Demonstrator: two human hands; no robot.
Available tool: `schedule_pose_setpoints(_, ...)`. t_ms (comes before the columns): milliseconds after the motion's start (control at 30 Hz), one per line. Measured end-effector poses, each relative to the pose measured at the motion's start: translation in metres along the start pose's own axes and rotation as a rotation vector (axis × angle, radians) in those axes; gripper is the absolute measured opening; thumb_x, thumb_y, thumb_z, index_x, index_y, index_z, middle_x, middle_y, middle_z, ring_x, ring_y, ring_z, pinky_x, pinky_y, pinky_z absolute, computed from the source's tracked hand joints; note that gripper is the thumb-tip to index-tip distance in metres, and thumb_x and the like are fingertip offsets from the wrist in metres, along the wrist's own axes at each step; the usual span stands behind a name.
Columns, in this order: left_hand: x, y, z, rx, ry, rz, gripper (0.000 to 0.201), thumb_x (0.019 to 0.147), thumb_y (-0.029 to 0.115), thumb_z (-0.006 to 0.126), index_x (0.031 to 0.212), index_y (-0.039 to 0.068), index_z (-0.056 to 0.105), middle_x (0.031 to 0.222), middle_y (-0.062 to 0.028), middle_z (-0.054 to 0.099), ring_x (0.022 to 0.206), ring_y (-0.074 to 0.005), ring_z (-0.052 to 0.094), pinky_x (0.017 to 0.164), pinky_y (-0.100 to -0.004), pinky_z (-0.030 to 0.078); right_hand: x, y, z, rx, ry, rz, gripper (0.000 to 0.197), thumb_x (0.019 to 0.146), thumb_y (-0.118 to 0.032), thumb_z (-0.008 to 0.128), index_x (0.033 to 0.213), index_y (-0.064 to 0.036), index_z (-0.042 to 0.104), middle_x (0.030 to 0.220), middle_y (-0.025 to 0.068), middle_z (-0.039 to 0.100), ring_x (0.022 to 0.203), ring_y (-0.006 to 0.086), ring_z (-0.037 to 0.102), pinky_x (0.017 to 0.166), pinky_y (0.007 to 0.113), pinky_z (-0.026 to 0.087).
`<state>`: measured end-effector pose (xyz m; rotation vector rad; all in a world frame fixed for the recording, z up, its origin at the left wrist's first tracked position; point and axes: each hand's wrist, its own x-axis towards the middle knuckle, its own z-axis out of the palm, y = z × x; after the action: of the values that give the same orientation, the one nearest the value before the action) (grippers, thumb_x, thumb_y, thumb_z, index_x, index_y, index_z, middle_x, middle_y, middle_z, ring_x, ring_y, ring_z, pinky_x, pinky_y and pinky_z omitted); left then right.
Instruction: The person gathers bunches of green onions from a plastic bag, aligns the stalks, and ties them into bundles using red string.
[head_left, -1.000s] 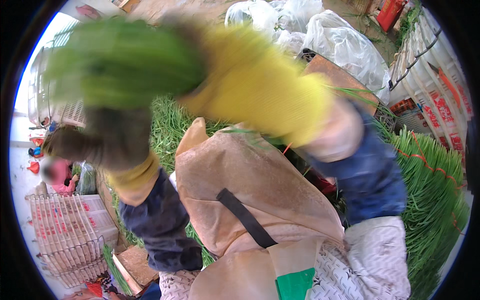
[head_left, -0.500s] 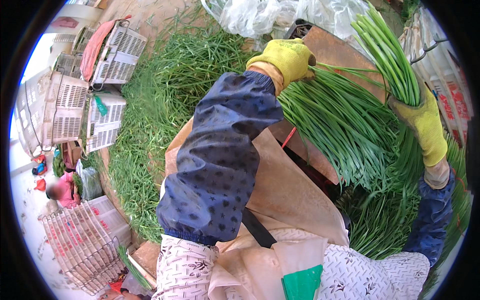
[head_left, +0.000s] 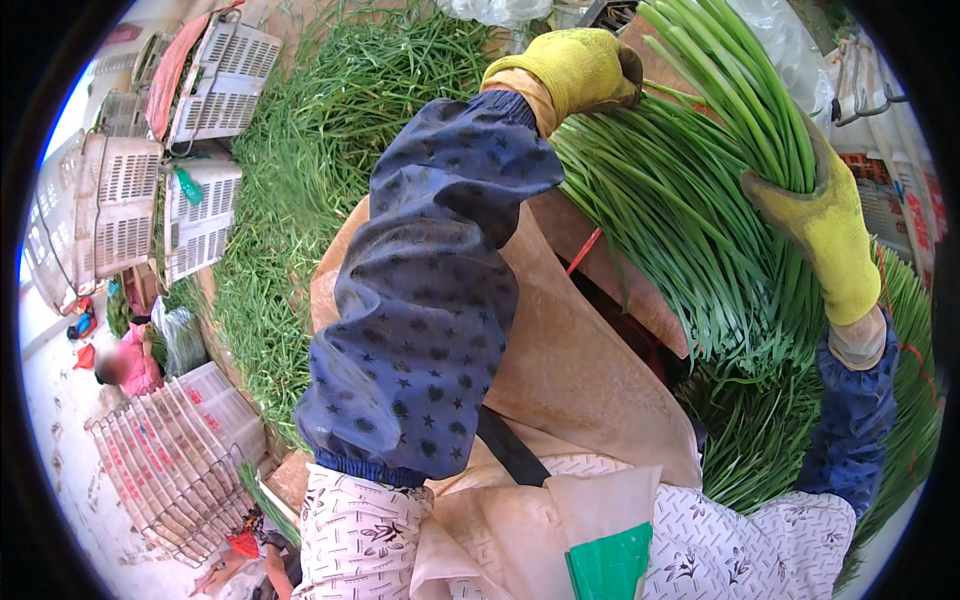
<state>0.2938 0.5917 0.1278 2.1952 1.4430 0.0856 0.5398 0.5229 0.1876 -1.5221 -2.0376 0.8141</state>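
My right hand (head_left: 835, 225), in a yellow work glove, grips a thick bunch of chives (head_left: 735, 85), its pale stem ends pointing up and away. My left hand (head_left: 580, 75), gloved alike, is closed at the far end of a heap of chives (head_left: 665, 205); a few strands lead to its fingertips, which are partly hidden. That heap lies fanned over a rusty brown board (head_left: 650, 310) in front of me, leaf tips drooping over the near edge. The bunch in my right hand hangs just above the heap's right side.
Loose trimmed leaves (head_left: 300, 190) cover the floor at left. White plastic crates (head_left: 215, 90) stand beyond them, with a ribbed crate (head_left: 175, 450) lower down. A person in pink (head_left: 135, 365) is at far left. Clear plastic (head_left: 790, 60) lies behind; tied chives (head_left: 905, 370) stand at right.
My right hand and its bunch have come leftward, closer to my left hand. My left hand has moved slightly up. The whole view has shifted a little, and another person's arm now shows at lower left.
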Motion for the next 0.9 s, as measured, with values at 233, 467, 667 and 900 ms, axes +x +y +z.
schedule_pose_setpoints(233, 0.0, -0.026, 0.006, 0.124, 0.099, 0.069, 0.034, 0.076, 0.038, 0.059, 0.097, 0.013, 0.071, 0.088, -0.0136, 0.068, 0.084, -0.0305, 0.066, 0.077, -0.0404, 0.049, 0.025, 0.001, 0.026, -0.042, -0.082, -0.391, 0.054, 0.072, -0.012, 0.072, 0.121, -0.0023, 0.053, 0.096, 0.01, 0.066, 0.085, 0.0157, 0.062, 0.076, 0.029, 0.049)
schedule_pose_setpoints(467, -0.002, 0.006, -0.008, 0.054, -0.016, 0.037, 0.03, 0.074, 0.035, 0.061, 0.087, 0.01, 0.072, 0.082, -0.0135, 0.068, 0.08, -0.031, 0.066, 0.074, -0.0402, 0.051, 0.021, -0.006, 0.027, 0.496, -0.201, 0.285, 0.035, 0.078, -0.012, 0.072, 0.109, -0.0011, 0.06, 0.086, 0.002, 0.064, 0.072, 0.0077, 0.059, 0.065, 0.022, 0.048)
schedule_pose_setpoints(667, 0.022, 0.003, 0.019, -0.049, 0.085, 0.151, 0.024, 0.076, 0.026, 0.058, 0.089, 0.011, 0.071, 0.08, -0.0141, 0.067, 0.078, -0.0315, 0.065, 0.072, -0.0406, 0.051, 0.013, 0.003, 0.018, 0.419, -0.129, 0.208, 0.046, 0.075, -0.01, 0.073, 0.117, -0.0003, 0.056, 0.093, 0.004, 0.065, 0.079, 0.01, 0.061, 0.073, 0.024, 0.049)
schedule_pose_setpoints(900, 0.02, -0.023, 0.019, 0.053, 0.165, 0.349, 0.022, 0.079, 0.022, 0.057, 0.091, 0.009, 0.069, 0.084, -0.0144, 0.067, 0.078, -0.0293, 0.065, 0.069, -0.0387, 0.051, 0.021, 0.007, 0.05, 0.31, -0.011, -0.134, 0.049, 0.074, -0.009, 0.073, 0.119, -0.0006, 0.054, 0.089, 0.0048, 0.064, 0.074, 0.0084, 0.058, 0.067, 0.022, 0.047)
